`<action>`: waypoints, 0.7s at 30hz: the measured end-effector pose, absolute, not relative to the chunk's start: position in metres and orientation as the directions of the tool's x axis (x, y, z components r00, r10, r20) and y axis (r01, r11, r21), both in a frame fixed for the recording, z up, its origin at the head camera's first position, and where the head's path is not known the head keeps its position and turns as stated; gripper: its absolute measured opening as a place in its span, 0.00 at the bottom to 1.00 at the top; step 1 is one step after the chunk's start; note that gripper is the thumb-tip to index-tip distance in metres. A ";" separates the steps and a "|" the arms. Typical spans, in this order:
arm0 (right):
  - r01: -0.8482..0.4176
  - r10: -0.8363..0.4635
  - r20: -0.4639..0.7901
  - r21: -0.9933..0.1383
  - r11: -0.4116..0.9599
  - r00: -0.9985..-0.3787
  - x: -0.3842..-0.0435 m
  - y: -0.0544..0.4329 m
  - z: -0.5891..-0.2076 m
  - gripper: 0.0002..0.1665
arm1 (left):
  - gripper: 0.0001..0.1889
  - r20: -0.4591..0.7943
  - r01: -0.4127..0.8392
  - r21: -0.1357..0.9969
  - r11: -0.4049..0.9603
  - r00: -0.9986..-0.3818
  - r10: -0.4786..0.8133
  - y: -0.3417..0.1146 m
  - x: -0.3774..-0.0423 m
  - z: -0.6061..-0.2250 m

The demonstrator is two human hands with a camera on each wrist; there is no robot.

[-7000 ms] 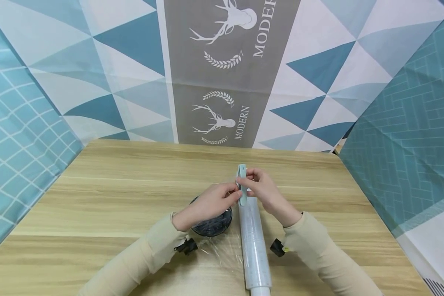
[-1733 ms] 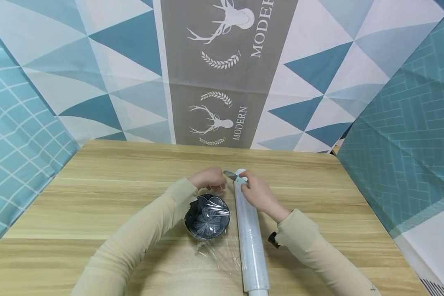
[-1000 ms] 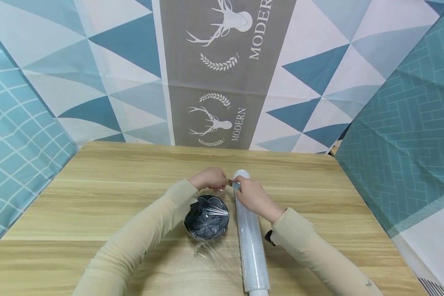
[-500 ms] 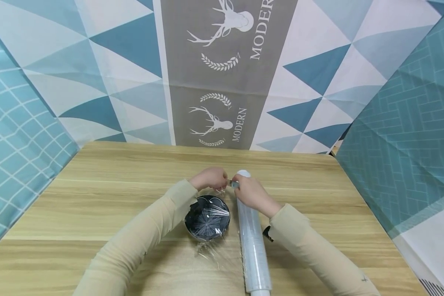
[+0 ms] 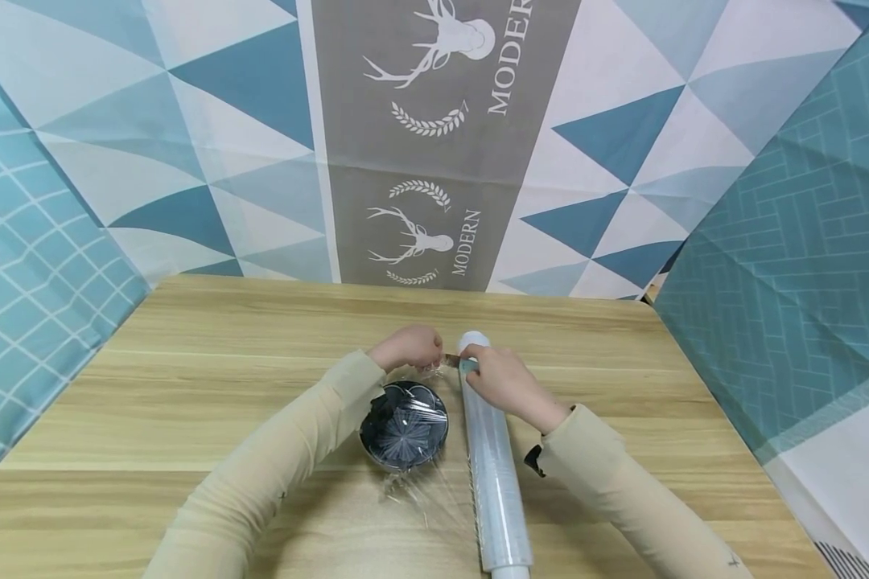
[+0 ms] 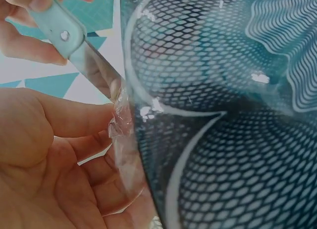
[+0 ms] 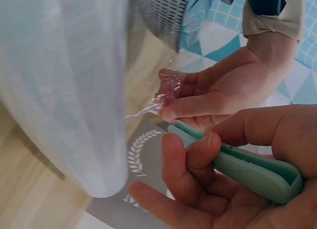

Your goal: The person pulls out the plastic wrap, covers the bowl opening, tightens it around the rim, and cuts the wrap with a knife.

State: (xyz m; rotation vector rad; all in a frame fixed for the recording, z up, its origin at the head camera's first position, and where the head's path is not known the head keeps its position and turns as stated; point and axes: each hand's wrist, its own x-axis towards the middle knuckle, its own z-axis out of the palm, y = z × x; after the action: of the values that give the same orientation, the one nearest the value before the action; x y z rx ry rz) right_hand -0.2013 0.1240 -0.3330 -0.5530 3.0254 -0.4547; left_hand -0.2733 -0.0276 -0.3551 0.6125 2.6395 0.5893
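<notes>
A dark round bowl with a white net pattern has clear plastic wrap stretched over its top. At its far edge my left hand pinches a bunched edge of the plastic wrap between thumb and fingers. My right hand grips the mint-green handle of an unfolded folding knife. Its blade points left and meets the gathered wrap just beyond my left fingertips; whether the wrap is cut there I cannot tell. A white roll of plastic wrap lies lengthwise right of the bowl, partly under my right hand.
Everything rests on a wooden table. Loose wrap spreads from the bowl's near side toward the roll. A patterned cloth wall stands behind the table, with blue sheets on both sides.
Earlier both hands held the folded knife; it is now unfolded in my right hand. My left hand moved to the wrap beyond the bowl. Lately my right hand has shifted slightly right.
</notes>
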 end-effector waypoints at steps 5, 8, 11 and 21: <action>-0.370 -0.371 0.050 -0.279 0.886 -0.927 -0.201 0.122 -0.331 0.14 | 0.10 -0.242 0.360 0.438 0.824 -0.835 0.494 -0.025 -0.269 -0.352; -0.376 -0.375 0.057 -0.281 0.883 -0.925 -0.204 0.120 -0.332 0.14 | 0.10 -0.233 0.372 0.428 0.824 -0.835 0.499 -0.024 -0.266 -0.349; -0.378 -0.380 0.050 -0.278 0.883 -0.924 -0.210 0.118 -0.335 0.14 | 0.10 -0.220 0.391 0.423 0.818 -0.831 0.511 -0.024 -0.264 -0.348; -0.359 -0.384 -0.011 -0.328 0.874 -0.923 -0.225 0.118 -0.342 0.16 | 0.06 -0.221 0.376 0.480 0.792 -0.822 0.524 -0.027 -0.268 -0.347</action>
State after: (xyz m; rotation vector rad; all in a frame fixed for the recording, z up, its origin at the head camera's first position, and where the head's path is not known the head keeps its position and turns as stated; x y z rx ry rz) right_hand -0.2248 0.1178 -0.3418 -0.5890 2.9671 -0.4967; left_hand -0.2680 -0.0271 -0.3470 0.6861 2.6383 0.6028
